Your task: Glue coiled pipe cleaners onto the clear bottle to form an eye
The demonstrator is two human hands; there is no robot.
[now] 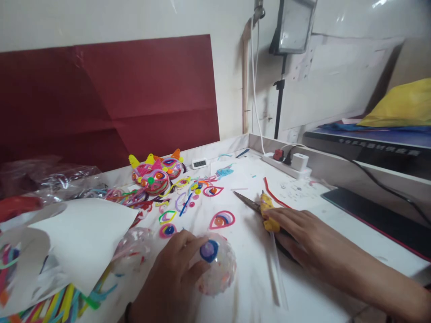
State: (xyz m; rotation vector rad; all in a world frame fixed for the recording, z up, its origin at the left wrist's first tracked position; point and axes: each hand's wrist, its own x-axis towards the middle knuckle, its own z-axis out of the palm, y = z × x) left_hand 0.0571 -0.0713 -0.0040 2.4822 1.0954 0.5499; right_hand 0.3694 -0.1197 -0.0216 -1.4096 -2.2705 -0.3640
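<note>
My left hand [171, 273] is closed on a clear, bumpy plastic ball [220, 273], with fingertips against a blue-and-lilac piece [209, 250] on its top. My right hand [303, 237] has its fingers curled round a small yellow glue gun [267, 208], a clear glue stick [276, 269] trailing from its rear. Scissors [247, 202] lie under the glue gun, their dark handles partly covered by that hand. Beyond the ball lie a pink-edged eye shape [222, 220], a second eye shape [213, 191] and a round pink, yellow and blue piece [167, 231].
Colourful decorated round faces [155, 177] stand at the back. On the left are white paper [87, 237], clear plastic wrap [67, 179] and bright strips [63, 305]. A red strip [274, 195], power strip [286, 166] and black mat [377, 220] lie rightward.
</note>
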